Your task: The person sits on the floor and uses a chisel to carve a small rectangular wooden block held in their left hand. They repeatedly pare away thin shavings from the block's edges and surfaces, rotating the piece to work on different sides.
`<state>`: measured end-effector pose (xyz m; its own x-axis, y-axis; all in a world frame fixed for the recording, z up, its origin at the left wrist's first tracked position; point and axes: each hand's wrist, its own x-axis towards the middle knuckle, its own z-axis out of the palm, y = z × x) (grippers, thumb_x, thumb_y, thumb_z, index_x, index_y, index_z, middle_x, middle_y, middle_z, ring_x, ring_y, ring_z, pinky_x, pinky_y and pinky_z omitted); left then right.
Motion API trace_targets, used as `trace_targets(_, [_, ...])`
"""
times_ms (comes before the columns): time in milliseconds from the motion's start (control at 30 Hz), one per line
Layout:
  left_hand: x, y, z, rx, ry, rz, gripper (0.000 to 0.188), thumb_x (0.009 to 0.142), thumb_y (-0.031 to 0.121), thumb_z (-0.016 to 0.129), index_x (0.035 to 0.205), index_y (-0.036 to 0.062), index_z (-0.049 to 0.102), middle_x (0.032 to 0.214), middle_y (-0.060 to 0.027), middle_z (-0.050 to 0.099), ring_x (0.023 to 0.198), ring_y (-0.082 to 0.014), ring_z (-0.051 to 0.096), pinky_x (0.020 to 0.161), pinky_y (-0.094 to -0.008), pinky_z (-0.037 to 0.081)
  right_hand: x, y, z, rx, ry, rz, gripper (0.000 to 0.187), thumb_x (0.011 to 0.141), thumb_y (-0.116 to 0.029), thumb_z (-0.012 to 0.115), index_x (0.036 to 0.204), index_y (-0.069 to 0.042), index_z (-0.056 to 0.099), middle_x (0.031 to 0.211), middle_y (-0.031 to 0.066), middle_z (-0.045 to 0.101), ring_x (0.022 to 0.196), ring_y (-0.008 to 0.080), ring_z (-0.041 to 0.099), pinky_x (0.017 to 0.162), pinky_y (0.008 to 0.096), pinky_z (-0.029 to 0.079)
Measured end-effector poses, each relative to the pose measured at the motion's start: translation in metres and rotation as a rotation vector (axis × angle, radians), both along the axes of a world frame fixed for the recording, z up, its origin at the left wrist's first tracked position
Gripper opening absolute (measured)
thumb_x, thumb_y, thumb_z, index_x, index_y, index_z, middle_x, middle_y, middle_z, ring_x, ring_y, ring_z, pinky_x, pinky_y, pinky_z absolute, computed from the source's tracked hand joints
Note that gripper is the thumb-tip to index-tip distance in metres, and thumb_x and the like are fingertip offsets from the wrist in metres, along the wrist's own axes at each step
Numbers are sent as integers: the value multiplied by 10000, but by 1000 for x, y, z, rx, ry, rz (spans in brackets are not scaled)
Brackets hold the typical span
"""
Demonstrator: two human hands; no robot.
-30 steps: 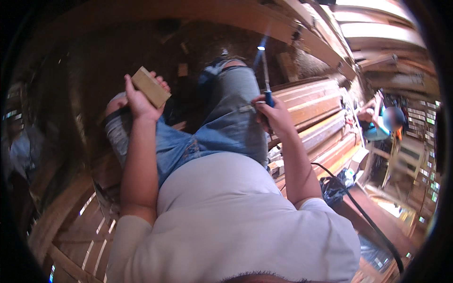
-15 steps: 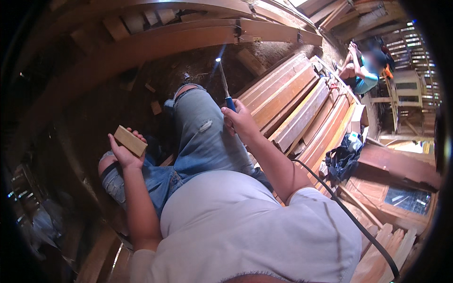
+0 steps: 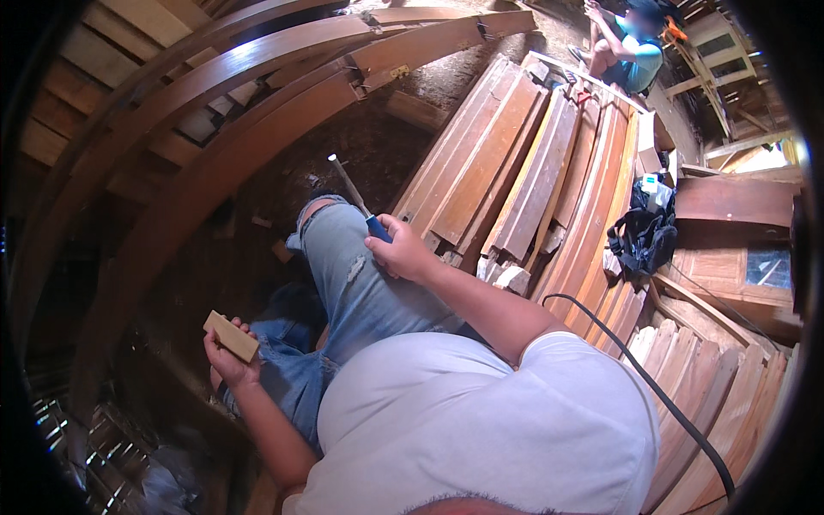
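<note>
In my left hand (image 3: 232,367) lies a flat, tan rectangular block (image 3: 232,336), gripped between thumb and fingers above my left thigh; whether it is wood or stone I cannot tell. My right hand (image 3: 402,251) is closed round the blue handle of a chisel (image 3: 350,185). Its long metal shaft points up and to the left, ending in a bright tip beyond my raised knee. Chisel and block are well apart. Both hands are over my torn jeans (image 3: 339,249).
Long wooden boards (image 3: 481,129) lie stacked to my right. Curved brown beams (image 3: 257,112) arch across the left and far side. A black cable (image 3: 652,386) runs by my right shoulder. A dark bag (image 3: 642,236) rests near the boards. Another person (image 3: 631,51) sits at the far right.
The whole view has shifted. My right hand with the chisel now shows lower and further left, and the chisel leans more to the left. My left hand with the block shows lower in the picture.
</note>
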<state>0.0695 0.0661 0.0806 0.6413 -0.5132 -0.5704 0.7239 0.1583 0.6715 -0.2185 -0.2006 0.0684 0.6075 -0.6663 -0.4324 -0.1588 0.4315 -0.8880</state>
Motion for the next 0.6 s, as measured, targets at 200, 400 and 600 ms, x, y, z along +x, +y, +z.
trace_targets(200, [41, -16, -42, 97, -47, -219, 351, 1048, 397, 534, 1208, 89, 582, 980, -76, 618, 819, -185, 625, 697, -318, 555, -15, -25, -7, 191, -13, 34, 183, 964, -196, 676, 944, -63, 551, 643, 19, 561, 421, 118, 500, 391, 289, 397])
trace_targets(400, [23, -57, -54, 220, -58, -517, 350, 1061, 336, 569, 1309, 91, 535, 1005, -88, 628, 845, -187, 663, 727, -357, 605, -25, -26, 20, 278, 104, -142, 171, 966, -222, 663, 943, -109, 537, 629, 9, 555, 399, 80, 464, 368, 245, 356])
trace_targets(600, [32, -63, -42, 254, -134, -597, 606, 1026, 199, 590, 1577, 188, 339, 1114, -106, 590, 912, -189, 636, 742, -354, 591, -32, -12, 35, 286, 141, -215, 162, 986, -230, 631, 941, -113, 529, 605, 21, 549, 376, 85, 448, 341, 247, 351])
